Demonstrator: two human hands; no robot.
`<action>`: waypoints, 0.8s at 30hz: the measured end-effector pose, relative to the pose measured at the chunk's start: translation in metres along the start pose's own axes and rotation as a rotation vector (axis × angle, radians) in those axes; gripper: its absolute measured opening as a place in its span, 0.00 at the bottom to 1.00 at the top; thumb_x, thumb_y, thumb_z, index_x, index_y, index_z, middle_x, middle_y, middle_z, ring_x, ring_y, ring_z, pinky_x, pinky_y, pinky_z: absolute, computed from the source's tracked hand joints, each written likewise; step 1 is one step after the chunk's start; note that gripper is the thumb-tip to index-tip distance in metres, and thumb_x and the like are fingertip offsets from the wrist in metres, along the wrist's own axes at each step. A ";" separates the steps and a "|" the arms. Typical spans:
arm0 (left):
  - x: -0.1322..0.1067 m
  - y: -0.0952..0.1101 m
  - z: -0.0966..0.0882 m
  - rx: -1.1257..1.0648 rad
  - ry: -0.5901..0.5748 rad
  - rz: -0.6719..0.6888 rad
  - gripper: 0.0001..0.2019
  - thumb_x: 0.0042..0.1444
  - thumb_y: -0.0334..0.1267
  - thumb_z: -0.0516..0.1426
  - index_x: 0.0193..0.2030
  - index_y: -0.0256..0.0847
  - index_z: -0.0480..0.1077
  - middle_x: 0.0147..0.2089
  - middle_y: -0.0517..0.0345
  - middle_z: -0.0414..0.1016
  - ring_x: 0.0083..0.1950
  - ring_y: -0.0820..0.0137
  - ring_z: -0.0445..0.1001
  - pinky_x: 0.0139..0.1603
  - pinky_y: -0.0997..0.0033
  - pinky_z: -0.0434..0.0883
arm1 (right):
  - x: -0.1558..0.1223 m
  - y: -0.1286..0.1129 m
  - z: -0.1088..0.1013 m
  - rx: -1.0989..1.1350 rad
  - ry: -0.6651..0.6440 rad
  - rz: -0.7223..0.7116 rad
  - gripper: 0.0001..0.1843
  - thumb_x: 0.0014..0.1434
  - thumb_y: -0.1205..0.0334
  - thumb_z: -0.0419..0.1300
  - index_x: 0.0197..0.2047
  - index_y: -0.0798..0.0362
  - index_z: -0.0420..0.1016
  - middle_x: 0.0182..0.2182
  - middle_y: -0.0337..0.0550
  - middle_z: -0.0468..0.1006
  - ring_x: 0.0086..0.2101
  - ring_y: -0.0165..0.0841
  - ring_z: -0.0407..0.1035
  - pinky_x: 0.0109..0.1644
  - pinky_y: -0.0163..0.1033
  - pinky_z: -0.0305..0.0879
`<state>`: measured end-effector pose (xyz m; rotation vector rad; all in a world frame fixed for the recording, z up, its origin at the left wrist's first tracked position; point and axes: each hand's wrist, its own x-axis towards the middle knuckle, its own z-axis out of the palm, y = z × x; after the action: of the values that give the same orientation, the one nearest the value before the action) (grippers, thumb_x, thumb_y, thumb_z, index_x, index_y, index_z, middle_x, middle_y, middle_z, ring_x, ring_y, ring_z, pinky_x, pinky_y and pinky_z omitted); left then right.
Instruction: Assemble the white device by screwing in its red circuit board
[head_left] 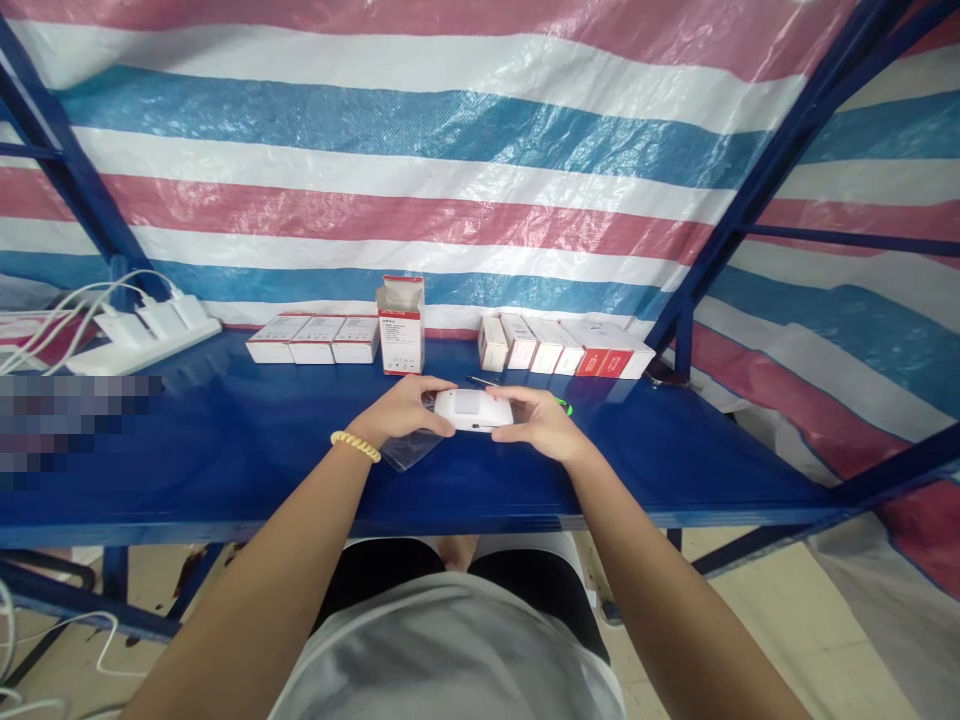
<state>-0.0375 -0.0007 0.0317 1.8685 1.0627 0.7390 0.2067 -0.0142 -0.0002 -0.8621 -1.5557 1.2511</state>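
Observation:
A small white plastic device (472,409) sits over the blue shelf (225,450), held between both my hands. My left hand (401,410), with a yellow bead bracelet on the wrist, grips the device's left end and a clear plastic bag (411,448) under it. My right hand (536,420) closes its fingers on the device's right end. Just behind my hands an open red-and-white carton (401,325) stands upright.
Three flat white boxes (313,339) lie in a row left of the carton. Several white and red boxes (562,347) stand to the right. A white power strip (142,335) with plugs and cables is at far left. Blue frame posts and a striped tarp enclose the shelf.

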 end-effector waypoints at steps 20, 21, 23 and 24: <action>0.002 -0.011 0.012 0.246 0.078 0.160 0.36 0.40 0.46 0.69 0.59 0.44 0.72 0.48 0.54 0.71 0.47 0.61 0.73 0.49 0.61 0.71 | 0.003 -0.014 0.005 0.357 0.178 0.346 0.11 0.49 0.70 0.69 0.38 0.61 0.81 0.35 0.48 0.83 0.36 0.31 0.78 0.45 0.33 0.75; 0.002 -0.010 0.013 0.244 0.076 0.163 0.35 0.40 0.46 0.69 0.58 0.44 0.72 0.47 0.55 0.71 0.47 0.61 0.72 0.49 0.61 0.71 | 0.003 -0.015 0.005 0.355 0.175 0.359 0.09 0.51 0.70 0.68 0.38 0.62 0.80 0.34 0.49 0.83 0.35 0.31 0.78 0.44 0.32 0.76; 0.002 -0.009 0.013 0.230 0.061 0.159 0.34 0.41 0.47 0.69 0.57 0.43 0.73 0.47 0.55 0.71 0.46 0.61 0.72 0.49 0.61 0.70 | 0.003 -0.015 0.006 0.315 0.182 0.367 0.08 0.55 0.68 0.66 0.39 0.63 0.79 0.33 0.50 0.83 0.33 0.32 0.78 0.40 0.33 0.78; 0.002 -0.009 0.013 0.222 0.049 0.154 0.34 0.41 0.47 0.69 0.57 0.43 0.73 0.47 0.55 0.72 0.46 0.61 0.72 0.49 0.61 0.70 | 0.003 -0.016 0.006 0.277 0.177 0.372 0.09 0.56 0.66 0.65 0.40 0.62 0.79 0.33 0.50 0.82 0.31 0.33 0.78 0.36 0.35 0.78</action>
<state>-0.0294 -0.0010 0.0180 2.1505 1.0767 0.7844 0.2004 -0.0167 0.0154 -1.0774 -1.0804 1.5638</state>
